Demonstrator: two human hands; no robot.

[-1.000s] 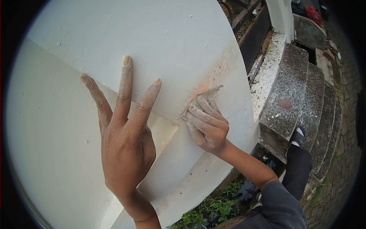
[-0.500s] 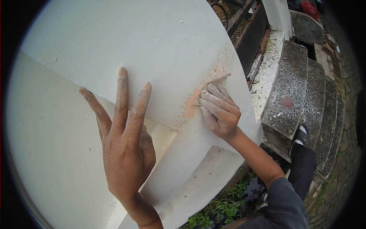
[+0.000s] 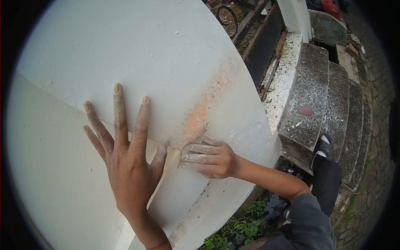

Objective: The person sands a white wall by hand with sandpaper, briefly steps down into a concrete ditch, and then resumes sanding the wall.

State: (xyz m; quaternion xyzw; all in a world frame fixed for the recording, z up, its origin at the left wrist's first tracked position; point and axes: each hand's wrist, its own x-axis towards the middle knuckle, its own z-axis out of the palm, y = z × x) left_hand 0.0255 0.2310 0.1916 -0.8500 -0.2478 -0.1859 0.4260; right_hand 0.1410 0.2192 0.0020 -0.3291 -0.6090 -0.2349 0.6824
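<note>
My left hand (image 3: 129, 158) is open, its dusty fingers spread over the white painted surface (image 3: 166, 58). The thumb lies near the seam where the surface steps to a lower panel. In my right hand (image 3: 210, 158) is a folded piece of sandpaper (image 3: 196, 134), pressed to the surface by the seam's edge. White dust coats the fingers, and part of the sheet is hidden beneath them. Just above the sandpaper runs a rubbed orange patch (image 3: 198, 116) with rough, chipped paint at its upper end.
Pebbled steps (image 3: 304, 91) descend on the right, with my sandaled foot (image 3: 322, 146) on them. A dark metal frame (image 3: 262, 54) stands behind the white surface. Green plants (image 3: 246, 225) grow below, and a red bag (image 3: 331, 9) lies at the top right.
My right hand has moved down and left with the sandpaper, from the orange patch to the seam. My left hand's fingers have spread wider, with the thumb now out. The view has shifted slightly.
</note>
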